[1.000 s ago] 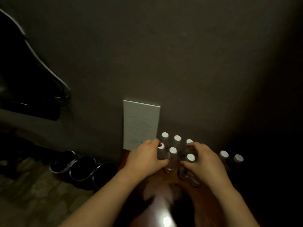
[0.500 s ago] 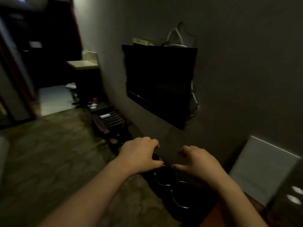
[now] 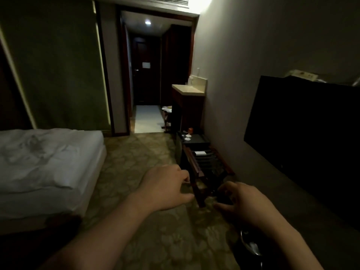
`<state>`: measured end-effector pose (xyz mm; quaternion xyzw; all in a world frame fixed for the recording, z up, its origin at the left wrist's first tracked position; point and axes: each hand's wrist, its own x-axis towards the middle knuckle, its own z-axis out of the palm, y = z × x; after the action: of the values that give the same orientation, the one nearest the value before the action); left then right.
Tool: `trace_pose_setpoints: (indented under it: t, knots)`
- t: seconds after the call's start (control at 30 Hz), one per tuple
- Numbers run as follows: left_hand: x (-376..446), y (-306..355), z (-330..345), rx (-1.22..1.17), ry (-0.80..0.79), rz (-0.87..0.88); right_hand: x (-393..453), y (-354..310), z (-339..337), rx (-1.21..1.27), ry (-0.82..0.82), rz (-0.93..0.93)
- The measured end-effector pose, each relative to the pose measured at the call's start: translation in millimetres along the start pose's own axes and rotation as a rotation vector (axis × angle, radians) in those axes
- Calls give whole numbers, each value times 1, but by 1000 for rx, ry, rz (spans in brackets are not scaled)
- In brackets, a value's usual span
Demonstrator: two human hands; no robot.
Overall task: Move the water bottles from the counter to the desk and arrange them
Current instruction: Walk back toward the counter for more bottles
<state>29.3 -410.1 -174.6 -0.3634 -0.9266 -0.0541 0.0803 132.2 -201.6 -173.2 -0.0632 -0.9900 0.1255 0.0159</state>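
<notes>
Well, both hands (image 3: 204,193) prob. empty; counter (image 3: 188,89) far.

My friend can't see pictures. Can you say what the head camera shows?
Two empty hands, left hand and right hand, reach forward with loosely curled fingers in a dim hotel room. A white bed sits left, a dark TV right, a counter far ahead.

Both bare forearms extend forward from the lower edge of the view, converging slightly. The left hand (image 3: 165,187) is held palm down, fingers curled loosely inward, thumb pointing toward the right hand (image 3: 246,203). The right hand sits just beside the left hand and slightly lower, palm down, fingers bent and spread, thumb extended toward the left hand. Neither hand holds anything.
</notes>
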Motion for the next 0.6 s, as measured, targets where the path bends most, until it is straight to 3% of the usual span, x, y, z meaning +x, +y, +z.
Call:
trace_pose_setpoints:
  t: [0.17, 0.6]
  knots:
    - [78, -55, 19, -7, -11, -24, 109, 0, 9, 65, 5, -13]
    - [403, -227, 50, 108, 31, -197, 501, 43, -6, 124, 25, -116]
